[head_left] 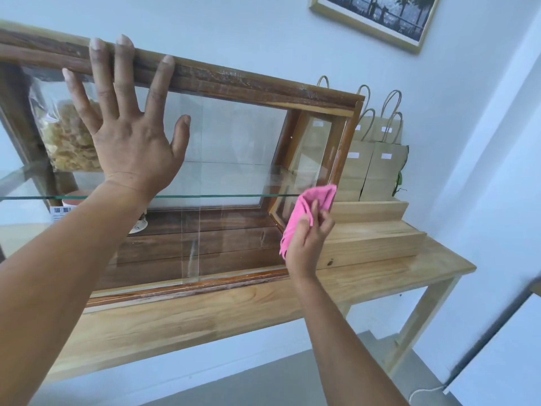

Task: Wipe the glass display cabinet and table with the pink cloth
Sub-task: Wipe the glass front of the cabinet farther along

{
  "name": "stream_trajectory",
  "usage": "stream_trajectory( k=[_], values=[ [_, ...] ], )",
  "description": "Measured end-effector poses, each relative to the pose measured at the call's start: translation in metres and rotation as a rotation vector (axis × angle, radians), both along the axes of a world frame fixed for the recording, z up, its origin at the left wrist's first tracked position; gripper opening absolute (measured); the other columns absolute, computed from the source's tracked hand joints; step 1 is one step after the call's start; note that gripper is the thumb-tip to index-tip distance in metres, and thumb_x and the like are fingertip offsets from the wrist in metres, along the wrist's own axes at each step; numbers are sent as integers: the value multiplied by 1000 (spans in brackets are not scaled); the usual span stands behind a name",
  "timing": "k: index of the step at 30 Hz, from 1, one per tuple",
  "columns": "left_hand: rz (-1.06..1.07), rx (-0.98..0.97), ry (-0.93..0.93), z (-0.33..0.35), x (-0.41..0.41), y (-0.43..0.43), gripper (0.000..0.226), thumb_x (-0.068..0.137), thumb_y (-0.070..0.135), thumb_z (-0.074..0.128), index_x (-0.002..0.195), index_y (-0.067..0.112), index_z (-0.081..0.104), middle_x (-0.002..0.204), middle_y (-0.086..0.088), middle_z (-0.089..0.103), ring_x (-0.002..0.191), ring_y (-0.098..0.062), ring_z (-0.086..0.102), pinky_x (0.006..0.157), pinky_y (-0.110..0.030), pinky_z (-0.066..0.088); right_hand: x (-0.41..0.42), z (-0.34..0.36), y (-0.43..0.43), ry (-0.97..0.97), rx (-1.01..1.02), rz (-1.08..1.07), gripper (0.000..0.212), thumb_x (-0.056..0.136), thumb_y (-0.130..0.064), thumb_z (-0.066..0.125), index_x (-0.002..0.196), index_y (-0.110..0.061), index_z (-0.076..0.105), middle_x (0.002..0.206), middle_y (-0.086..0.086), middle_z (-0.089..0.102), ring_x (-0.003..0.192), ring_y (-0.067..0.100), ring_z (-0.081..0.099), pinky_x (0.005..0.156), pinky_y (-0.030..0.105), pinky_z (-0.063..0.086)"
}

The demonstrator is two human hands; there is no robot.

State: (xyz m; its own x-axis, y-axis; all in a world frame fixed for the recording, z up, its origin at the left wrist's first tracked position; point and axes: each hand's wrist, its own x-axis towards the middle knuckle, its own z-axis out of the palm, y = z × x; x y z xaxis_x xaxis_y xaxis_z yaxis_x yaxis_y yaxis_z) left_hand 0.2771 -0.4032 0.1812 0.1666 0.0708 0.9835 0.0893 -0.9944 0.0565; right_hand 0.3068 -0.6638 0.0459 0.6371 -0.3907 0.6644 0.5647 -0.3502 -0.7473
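A dark wooden display cabinet (248, 83) with glass panes stands on a light wooden table (205, 312). My left hand (128, 133) lies flat and spread against the front glass, its fingertips up on the top wooden rail. My right hand (307, 241) holds a bunched pink cloth (310, 209) against the lower right corner of the cabinet, by the right post. A glass shelf (219, 196) runs across the inside.
A clear bag of snacks (70, 142) and a small container sit inside the cabinet at left. Several brown paper bags (380, 165) stand on a stepped wooden riser (374, 238) right of the cabinet. A framed picture (377, 16) hangs on the wall.
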Motion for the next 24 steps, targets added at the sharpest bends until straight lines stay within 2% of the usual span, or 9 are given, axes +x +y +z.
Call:
stream_trajectory(
  k=[5,7,10,12,14,16,19,21,24],
  values=[
    [6,-6,7,0,2,1,63,106,53,35,165,34,20,169,-22,18,153,-51,17,117,-76,13,29,88,16,-133,-28,-118,51,98,-3,50,148,-2,43,132,19,43,111,30,58,100,9,42],
    [0,-6,6,-1,2,1,63,106,53,36,165,35,20,169,-22,17,153,-51,16,117,-76,12,21,95,45,-196,-68,-70,55,97,-2,52,151,-5,40,134,19,43,112,26,57,101,14,45],
    [-3,0,15,-1,2,3,64,106,53,37,165,36,19,170,-20,15,154,-50,15,117,-75,12,0,56,81,-390,-462,85,53,96,-12,45,148,-8,44,133,12,43,111,11,52,100,16,48],
    [-7,1,24,-2,1,4,65,105,54,37,165,37,17,171,-19,14,155,-48,13,118,-75,11,-6,25,73,-393,-650,177,53,93,-13,48,146,-12,49,132,9,44,114,18,54,97,33,55],
    [-6,10,30,-2,0,6,66,105,54,38,165,37,16,171,-18,14,155,-47,12,118,-75,11,1,13,46,-328,-562,109,53,90,-4,57,142,-12,53,126,15,50,109,24,56,89,41,57],
    [-10,13,28,-1,-1,5,66,105,52,40,165,36,18,171,-18,15,155,-47,13,118,-75,11,12,26,21,-211,-310,-53,50,92,0,61,141,-8,53,120,19,51,104,23,56,88,42,57],
    [-6,-8,13,0,-4,2,64,104,48,44,163,37,23,170,-17,18,156,-45,14,119,-73,11,30,79,13,-156,-41,-189,39,99,-9,58,138,-5,58,121,19,49,97,23,60,90,24,54],
    [0,-5,5,1,-7,3,61,105,44,45,162,39,25,170,-13,20,157,-41,15,121,-66,10,35,107,33,-251,-57,-206,37,98,-10,59,134,-4,61,120,19,51,91,17,58,84,10,51],
    [16,26,-9,3,-14,10,59,105,36,47,161,41,28,170,-8,24,157,-35,17,122,-51,6,15,99,83,-443,-399,-88,42,96,-18,57,137,-12,59,118,11,52,97,11,54,87,23,55]
  ],
)
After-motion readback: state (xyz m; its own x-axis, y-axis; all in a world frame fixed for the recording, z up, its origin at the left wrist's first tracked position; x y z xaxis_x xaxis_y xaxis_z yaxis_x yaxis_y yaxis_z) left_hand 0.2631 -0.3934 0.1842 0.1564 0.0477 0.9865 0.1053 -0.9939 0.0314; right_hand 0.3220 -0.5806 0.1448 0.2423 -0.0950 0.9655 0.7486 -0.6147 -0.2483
